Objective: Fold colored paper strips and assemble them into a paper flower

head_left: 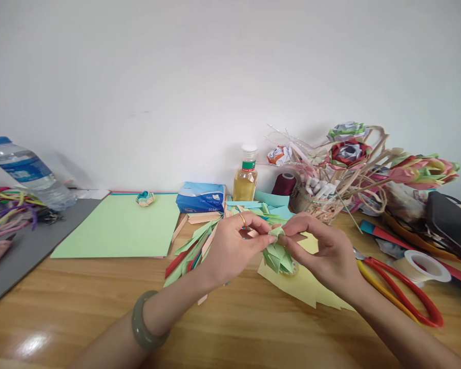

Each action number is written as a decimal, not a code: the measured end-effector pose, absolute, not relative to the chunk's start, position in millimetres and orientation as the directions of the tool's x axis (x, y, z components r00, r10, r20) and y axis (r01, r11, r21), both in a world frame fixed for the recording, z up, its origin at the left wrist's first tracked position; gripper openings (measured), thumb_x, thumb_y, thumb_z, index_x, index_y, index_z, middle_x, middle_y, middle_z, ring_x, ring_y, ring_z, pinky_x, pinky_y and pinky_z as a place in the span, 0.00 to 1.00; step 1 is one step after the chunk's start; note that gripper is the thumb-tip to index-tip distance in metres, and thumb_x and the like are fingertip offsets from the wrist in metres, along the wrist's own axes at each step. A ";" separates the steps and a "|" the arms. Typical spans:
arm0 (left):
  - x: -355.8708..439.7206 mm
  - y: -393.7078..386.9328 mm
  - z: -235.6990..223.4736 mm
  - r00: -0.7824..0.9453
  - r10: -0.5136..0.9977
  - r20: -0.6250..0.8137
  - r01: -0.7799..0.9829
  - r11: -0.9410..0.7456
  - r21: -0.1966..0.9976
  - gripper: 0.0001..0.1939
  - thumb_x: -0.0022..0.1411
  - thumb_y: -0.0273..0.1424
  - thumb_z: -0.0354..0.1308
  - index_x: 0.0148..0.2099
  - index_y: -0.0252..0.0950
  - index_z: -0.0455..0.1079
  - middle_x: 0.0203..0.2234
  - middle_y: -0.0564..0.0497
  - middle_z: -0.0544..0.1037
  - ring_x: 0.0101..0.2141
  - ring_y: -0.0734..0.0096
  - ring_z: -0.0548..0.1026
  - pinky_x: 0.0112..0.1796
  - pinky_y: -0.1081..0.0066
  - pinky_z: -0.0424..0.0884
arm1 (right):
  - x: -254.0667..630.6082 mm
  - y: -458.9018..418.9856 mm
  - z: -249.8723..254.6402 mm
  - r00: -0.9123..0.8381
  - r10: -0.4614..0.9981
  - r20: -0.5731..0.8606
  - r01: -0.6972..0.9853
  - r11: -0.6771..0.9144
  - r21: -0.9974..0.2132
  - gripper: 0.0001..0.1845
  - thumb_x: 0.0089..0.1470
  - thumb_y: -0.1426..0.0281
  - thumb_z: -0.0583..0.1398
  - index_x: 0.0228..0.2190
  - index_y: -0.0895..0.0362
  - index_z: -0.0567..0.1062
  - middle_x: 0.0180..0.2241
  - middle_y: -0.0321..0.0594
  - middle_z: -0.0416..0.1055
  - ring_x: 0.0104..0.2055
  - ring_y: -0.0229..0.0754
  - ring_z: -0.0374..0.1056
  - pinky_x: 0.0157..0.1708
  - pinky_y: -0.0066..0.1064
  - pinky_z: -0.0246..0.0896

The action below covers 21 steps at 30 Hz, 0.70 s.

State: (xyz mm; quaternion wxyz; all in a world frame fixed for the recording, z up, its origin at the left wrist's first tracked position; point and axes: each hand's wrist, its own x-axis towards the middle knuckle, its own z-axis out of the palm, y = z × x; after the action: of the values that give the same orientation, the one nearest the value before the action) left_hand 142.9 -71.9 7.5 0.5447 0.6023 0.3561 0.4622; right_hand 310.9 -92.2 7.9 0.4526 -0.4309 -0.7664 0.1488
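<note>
Between my two hands is a small piece of folded light green paper (277,232), pinched at the fingertips over the table. My left hand (234,243), with a ring and a bangle on its wrist, grips its left side between thumb and forefinger. On the right side, the thumb and fingers of my right hand (322,251) close on the same paper. Just below hang or lie more folded green paper pieces (277,259); whether they join the held one I cannot tell. Yellow paper (311,292) lies beneath. Strips of green, red and peach paper (194,251) spread behind my left hand.
Red-and-yellow-handled scissors (403,292) and a white tape roll (422,266) lie at right. Behind stand a glass bottle (246,179), a blue tissue pack (200,197) and a basket (315,205) of paper flowers. Green sheets (119,225) and a tilted water bottle (33,171) are at left.
</note>
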 end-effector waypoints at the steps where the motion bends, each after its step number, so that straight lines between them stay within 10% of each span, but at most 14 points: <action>1: 143.1 -72.3 7.7 0.319 0.933 0.163 -0.076 -0.147 0.986 0.06 0.48 0.29 0.61 0.28 0.33 0.68 0.25 0.52 0.72 0.26 0.77 0.68 0.28 0.74 0.65 | 310.7 -92.5 8.0 -0.217 0.794 0.568 0.529 0.585 -0.615 0.03 0.50 0.73 0.58 0.27 0.53 0.68 0.25 0.36 0.69 0.28 0.38 0.64 0.28 0.31 0.61; 14: 143.3 -71.0 2.2 0.285 0.874 0.393 -0.030 -0.402 0.915 0.02 0.50 0.24 0.57 0.28 0.35 0.67 0.27 0.52 0.71 0.29 0.75 0.70 0.29 0.75 0.67 | 309.1 -92.8 9.7 -0.249 0.802 0.542 0.496 0.587 -0.640 0.03 0.50 0.74 0.57 0.27 0.54 0.69 0.25 0.35 0.69 0.27 0.36 0.64 0.27 0.30 0.63; 21: 142.3 -71.6 9.7 0.425 0.886 0.187 0.000 -0.207 0.978 0.07 0.48 0.22 0.56 0.32 0.35 0.65 0.25 0.55 0.70 0.26 0.78 0.69 0.30 0.75 0.68 | 312.0 -92.3 7.6 -0.248 0.784 0.569 0.508 0.605 -0.612 0.04 0.50 0.75 0.58 0.28 0.54 0.70 0.25 0.36 0.68 0.27 0.37 0.64 0.27 0.30 0.62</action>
State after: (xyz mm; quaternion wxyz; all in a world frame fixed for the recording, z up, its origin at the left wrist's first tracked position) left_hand 142.3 -71.6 9.7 0.5317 0.6557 0.3377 0.4164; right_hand 312.0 -92.3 7.6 0.4496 -0.4170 -0.7749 0.1533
